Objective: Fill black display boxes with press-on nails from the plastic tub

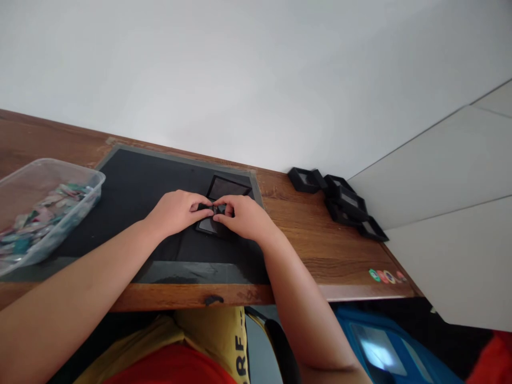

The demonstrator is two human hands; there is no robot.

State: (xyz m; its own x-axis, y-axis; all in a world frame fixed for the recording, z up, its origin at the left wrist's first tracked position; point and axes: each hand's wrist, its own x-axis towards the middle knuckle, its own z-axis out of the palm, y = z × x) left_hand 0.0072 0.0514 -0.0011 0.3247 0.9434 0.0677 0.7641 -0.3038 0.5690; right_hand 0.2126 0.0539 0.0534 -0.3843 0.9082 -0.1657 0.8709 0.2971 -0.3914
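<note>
Nearest my viewpoint: a yellow garment [216, 333] at the bottom edge, printed with dark letters of which I can read only "RF" (the rest runs out of sight), above a red patch of cloth [172, 368]. To its right lies a blue case [384, 346] under the table edge. No other writing is legible; a row of small round stickers [386, 276] sits on the wooden table [320, 250] near its front right corner, their print too small to read.

Both forearms reach forward from the lower corners and converge at mid-table. My left hand [176, 212] and right hand [244, 216] meet thumb-to-thumb, fingers curled down, pinching a small black frame [210, 224] between thumbs and fingertips. Both hands are closed on it; the frame rests on the black mat [136, 192] and shows only partly beneath the knuckles.

Just beyond the hands, a second, open black frame [229, 188] lies flat on the mat, apart from the fingers. At far left, a clear plastic tub [48, 176] holds mixed coloured pieces. At right, against the white wall [256, 69], a cluster of black frames [340, 200] lies on the bare wood.
</note>
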